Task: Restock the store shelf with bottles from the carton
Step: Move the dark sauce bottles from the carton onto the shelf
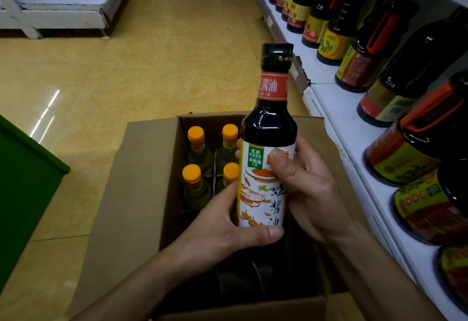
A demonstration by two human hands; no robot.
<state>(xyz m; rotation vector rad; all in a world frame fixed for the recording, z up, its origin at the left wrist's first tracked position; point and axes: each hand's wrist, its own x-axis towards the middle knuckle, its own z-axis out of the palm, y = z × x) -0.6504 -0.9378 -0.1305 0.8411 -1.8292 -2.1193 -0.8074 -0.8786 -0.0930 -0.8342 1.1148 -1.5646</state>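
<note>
A dark soy sauce bottle [268,128] with a black cap, red neck band and white picture label is held upright above the open cardboard carton [141,181]. My left hand [228,227] grips its lower label from the left, thumb across the front. My right hand [304,186] holds it from the right, thumb pressed on the label. Inside the carton stand several clear bottles with orange caps [195,136] at the far left. The nearer part of the carton is dark. The white store shelf [336,115] runs along the right.
Rows of dark sauce bottles [359,67] with red and yellow labels fill the shelf, leaving a bare strip along its front edge. A green bin [22,194] stands at the left. A white display unit [63,14] sits far left on the yellow tiled floor [152,55].
</note>
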